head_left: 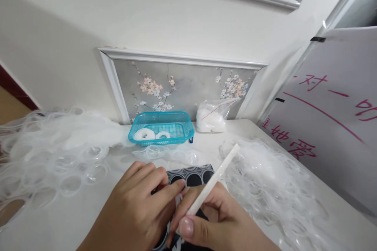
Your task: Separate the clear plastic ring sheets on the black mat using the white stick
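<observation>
Head camera looks forward and down, close over the table [70, 219].

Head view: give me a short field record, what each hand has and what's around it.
left hand: fingers pressed on a black sheet with round cut-outs
right hand: grips a white stick, tilted up and to the right
blue basket: behind the hands, by the wall, holds two white rings
clear plastic pile, left: heaped on the white table
clear plastic pile, right: beside the right hand
plastic bag: white contents, right of the basket
board with red writing: leaning at far right
</observation>
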Available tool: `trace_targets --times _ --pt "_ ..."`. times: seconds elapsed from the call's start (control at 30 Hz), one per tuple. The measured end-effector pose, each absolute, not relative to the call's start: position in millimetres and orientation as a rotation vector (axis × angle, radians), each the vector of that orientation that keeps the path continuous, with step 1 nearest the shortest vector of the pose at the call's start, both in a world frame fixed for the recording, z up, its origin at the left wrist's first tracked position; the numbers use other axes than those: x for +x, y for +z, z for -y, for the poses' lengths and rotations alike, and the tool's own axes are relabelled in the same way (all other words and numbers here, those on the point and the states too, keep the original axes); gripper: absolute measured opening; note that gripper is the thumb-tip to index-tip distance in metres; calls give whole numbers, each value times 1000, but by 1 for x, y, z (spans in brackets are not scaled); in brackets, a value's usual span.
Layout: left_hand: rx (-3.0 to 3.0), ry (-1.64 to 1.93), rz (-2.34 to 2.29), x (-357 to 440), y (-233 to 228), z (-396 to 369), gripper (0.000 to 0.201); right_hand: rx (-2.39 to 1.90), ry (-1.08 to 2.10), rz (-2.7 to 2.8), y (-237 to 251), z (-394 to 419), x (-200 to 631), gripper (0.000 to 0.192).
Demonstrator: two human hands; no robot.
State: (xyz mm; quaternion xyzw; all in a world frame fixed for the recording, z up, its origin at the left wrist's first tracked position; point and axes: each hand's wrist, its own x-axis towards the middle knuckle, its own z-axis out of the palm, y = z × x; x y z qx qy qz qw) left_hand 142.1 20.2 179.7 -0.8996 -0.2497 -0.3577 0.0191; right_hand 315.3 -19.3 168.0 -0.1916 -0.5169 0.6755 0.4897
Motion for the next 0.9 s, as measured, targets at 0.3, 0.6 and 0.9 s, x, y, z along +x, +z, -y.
trace_targets --times 0.3,0.6,0.9 --pt "-2795 -1094 765 143 181 -19 19 -433 1662 1232 172 21 314 14" --pt "-2773 -1069 809 137 190 -19 19 -519 1607 1274 169 26 317 14" --pt "-2773 -1097 878 136 186 -25 16 -584 1623 1374 176 28 322 12"
